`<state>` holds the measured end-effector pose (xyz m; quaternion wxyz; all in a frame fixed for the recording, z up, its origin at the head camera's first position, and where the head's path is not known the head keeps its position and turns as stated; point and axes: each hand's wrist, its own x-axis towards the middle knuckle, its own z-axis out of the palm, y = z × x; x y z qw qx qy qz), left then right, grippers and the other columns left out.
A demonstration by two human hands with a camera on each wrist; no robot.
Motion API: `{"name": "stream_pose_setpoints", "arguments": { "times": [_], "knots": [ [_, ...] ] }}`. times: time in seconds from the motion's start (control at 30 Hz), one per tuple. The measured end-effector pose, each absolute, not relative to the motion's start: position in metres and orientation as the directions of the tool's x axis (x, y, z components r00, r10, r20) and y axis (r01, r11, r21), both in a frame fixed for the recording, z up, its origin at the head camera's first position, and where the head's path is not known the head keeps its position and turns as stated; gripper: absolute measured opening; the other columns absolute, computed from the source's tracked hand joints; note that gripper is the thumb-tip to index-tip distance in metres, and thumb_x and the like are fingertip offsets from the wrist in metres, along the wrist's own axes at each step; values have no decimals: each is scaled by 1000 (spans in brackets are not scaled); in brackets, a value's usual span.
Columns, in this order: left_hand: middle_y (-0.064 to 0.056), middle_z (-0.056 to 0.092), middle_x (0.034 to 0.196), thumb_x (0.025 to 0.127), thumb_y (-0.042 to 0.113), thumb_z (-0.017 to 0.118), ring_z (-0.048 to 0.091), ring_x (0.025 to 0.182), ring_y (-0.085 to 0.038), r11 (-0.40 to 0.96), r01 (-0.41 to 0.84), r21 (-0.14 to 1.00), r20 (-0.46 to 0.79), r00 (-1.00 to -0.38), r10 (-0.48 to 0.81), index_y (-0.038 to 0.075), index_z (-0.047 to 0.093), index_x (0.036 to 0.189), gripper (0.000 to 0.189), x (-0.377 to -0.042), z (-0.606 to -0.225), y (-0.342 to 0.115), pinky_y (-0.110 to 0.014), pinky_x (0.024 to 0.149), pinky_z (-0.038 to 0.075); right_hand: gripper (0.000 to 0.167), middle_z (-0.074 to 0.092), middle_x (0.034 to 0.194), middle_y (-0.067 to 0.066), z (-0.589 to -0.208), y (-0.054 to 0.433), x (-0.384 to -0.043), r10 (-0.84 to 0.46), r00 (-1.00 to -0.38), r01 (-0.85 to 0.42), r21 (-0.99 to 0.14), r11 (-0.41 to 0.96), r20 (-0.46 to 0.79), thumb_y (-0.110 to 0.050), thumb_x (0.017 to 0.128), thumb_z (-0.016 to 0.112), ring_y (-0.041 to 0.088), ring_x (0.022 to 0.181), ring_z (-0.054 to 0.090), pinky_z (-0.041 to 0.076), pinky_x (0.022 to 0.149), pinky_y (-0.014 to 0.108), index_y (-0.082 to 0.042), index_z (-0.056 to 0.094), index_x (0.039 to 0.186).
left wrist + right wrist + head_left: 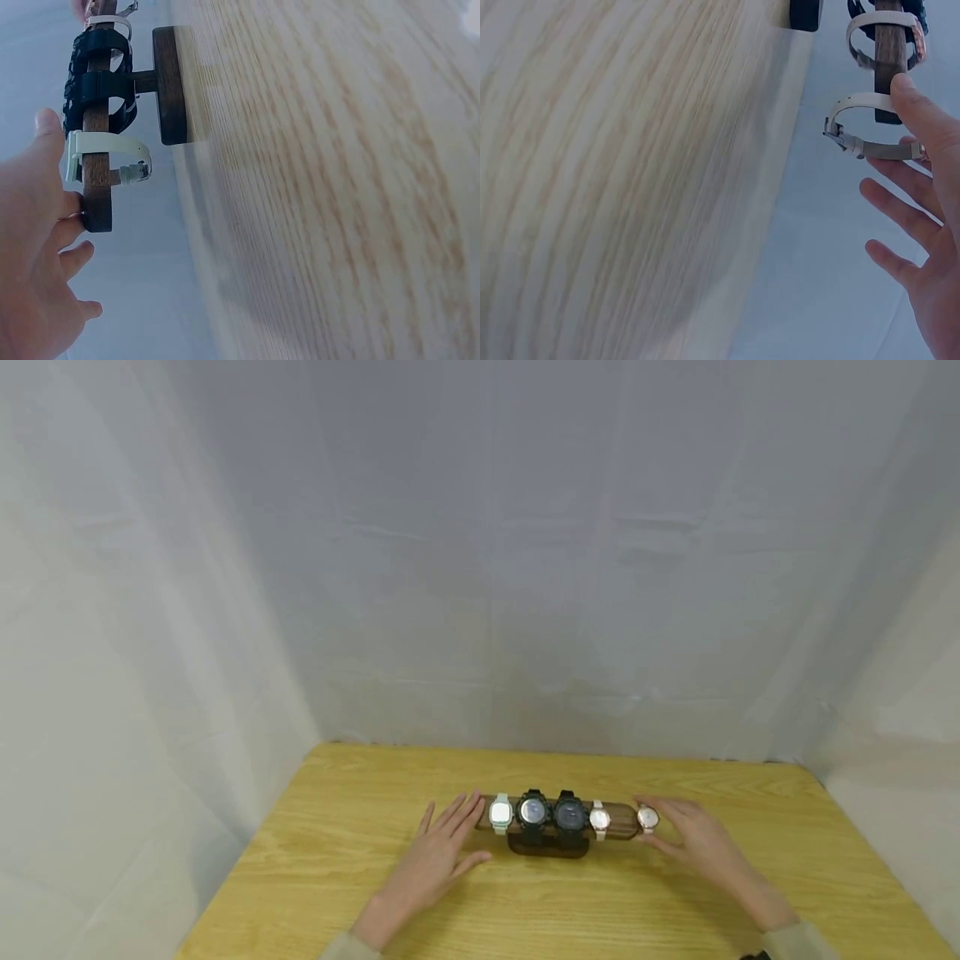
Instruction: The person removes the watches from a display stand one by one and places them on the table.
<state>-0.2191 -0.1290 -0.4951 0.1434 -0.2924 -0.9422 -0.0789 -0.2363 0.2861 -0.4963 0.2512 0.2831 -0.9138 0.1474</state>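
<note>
A dark wooden watch stand [622, 820] stands on the table, its bar raised above a base [171, 86]. Along the bar sit a mint-green watch [501, 812], two black watches [533, 810] and a white-strapped watch [599, 819]. My left hand [435, 860] touches the bar's left end with fingers mostly straight. At the other end, my right hand [697, 843] pinches another light-strapped watch [648, 818] between thumb and fingers. In the right wrist view its buckled strap [866, 100] forms a loop at the bar's tip; how far the tip is inside is hard to tell.
The light wooden table [360, 793] extends around the stand on all sides. Pale cloth [480, 610] hangs behind the table and along both sides. A small dark object [756, 956] shows by the right sleeve at the bottom edge.
</note>
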Motion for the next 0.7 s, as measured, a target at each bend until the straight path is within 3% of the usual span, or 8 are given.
{"name": "stream_pose_setpoints", "arguments": {
  "times": [0.4, 0.7],
  "knots": [
    [-9, 29, 164, 100, 46, 58, 31, 150, -31, 807, 581, 107, 341, -784, 519, 6, 36, 156, 73, -220, -497, -128, -61, 121, 17, 63, 75, 113, 11, -489, 311, -234, -425, -705, -580, -116, 806, 568, -19, 72, 90, 35, 99, 71, 58, 86, 58, -5, 66, 129],
    [-8, 28, 164, 100, 47, 57, 30, 150, -30, 807, 584, 86, 346, -778, 525, 6, 36, 157, 72, -221, -497, -128, -61, 121, 17, 63, 75, 110, 13, -486, 331, -235, -410, -710, -560, -106, 822, 572, -19, 71, 91, 36, 95, 71, 59, 79, 56, -5, 67, 127]
  ]
}}
